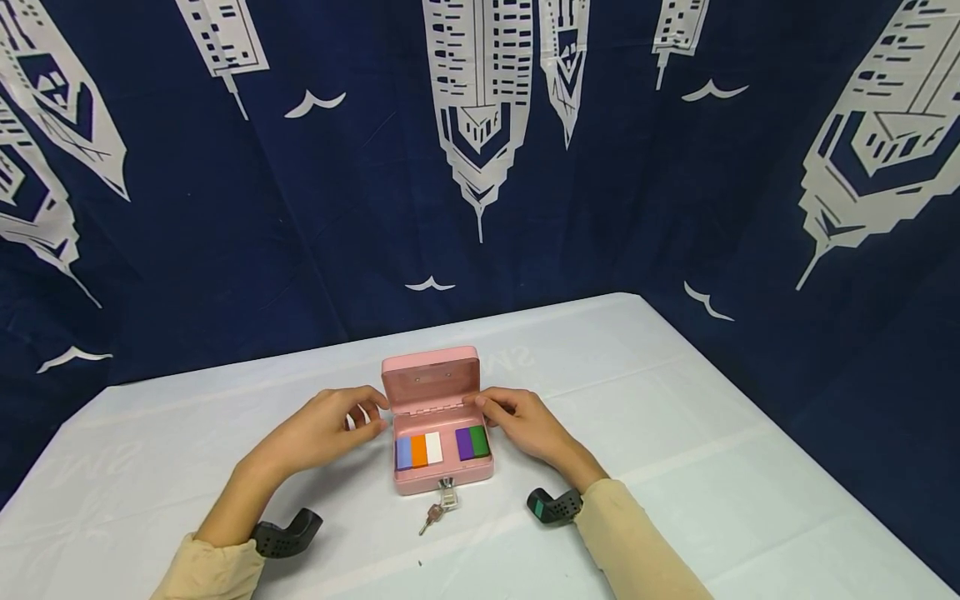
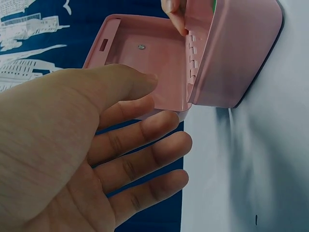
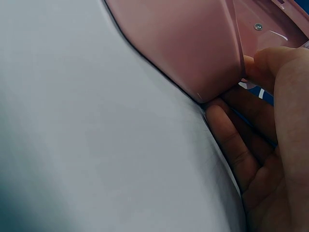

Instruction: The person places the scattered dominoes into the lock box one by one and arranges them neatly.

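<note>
A pink metal cash box [image 1: 442,479] stands on the table with its lid [image 1: 431,379] raised on the hinge. Inside lie light blue, orange [image 1: 418,451] and white blocks at the left, and purple [image 1: 464,444] and green [image 1: 479,442] ones at the right. My left hand [image 1: 322,429] hovers beside the box's left side, fingers loosely bent and nothing in them. At the back right corner, my right hand [image 1: 525,421] grips the box, thumb over the rim by the hinge and other fingers [image 3: 229,140] behind the corner outside.
Keys [image 1: 432,515] hang at the box's front lock and lie on the white-covered table [image 1: 315,517]. A dark blue cloth [image 1: 337,208] with white building prints rises behind the table and along its right side. Each wrist wears a black device [image 1: 287,535].
</note>
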`<state>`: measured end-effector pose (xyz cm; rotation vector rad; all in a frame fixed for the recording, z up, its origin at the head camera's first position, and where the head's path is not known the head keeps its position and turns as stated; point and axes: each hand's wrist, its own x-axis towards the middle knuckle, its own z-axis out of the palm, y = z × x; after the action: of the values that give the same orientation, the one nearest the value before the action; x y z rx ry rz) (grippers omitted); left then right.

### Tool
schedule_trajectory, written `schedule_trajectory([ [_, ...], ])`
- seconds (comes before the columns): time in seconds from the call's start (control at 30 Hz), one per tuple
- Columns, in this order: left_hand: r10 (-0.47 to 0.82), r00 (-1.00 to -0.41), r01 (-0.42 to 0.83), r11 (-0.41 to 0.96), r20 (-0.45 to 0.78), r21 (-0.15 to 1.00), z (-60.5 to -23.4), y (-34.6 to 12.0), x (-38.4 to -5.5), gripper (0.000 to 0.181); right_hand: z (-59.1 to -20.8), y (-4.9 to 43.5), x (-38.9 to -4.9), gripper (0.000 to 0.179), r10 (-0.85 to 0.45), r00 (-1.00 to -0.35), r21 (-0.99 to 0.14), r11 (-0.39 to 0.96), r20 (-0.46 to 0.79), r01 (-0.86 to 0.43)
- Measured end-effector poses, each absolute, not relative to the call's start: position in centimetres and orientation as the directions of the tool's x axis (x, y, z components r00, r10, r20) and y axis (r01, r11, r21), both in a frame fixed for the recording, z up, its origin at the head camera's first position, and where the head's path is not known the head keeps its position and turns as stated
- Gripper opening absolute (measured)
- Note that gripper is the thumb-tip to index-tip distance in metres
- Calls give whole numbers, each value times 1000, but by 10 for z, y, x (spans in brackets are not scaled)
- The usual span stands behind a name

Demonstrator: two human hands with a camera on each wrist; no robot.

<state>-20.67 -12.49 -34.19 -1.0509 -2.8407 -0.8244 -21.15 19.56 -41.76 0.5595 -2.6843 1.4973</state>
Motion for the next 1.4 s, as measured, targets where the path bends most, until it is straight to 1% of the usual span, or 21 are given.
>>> schedule_trajectory([
  [0.27,626,-756,630,616,191,473,-345,-125,-208,20,-416,196,-211,33,-308,-930,-821,466,198,-329],
  [0.77,646,-757,599,633,92,491,-346,-122,-205,21,-417,196,-210,34,-312,-932,-818,477,185,-322],
  [0.97,671,-738,608,622,64,495,-347,-119,-205,21,-414,196,-210,34,-312,-930,-820,468,196,-330],
  [1.2,663,-745,598,621,68,506,-346,-121,-206,21,-414,195,-210,33,-293,-938,-820,481,184,-311],
  [1.4,674,-736,604,610,65,513,-347,-121,-206,23,-415,195,-210,33,-297,-937,-828,468,182,-309],
])
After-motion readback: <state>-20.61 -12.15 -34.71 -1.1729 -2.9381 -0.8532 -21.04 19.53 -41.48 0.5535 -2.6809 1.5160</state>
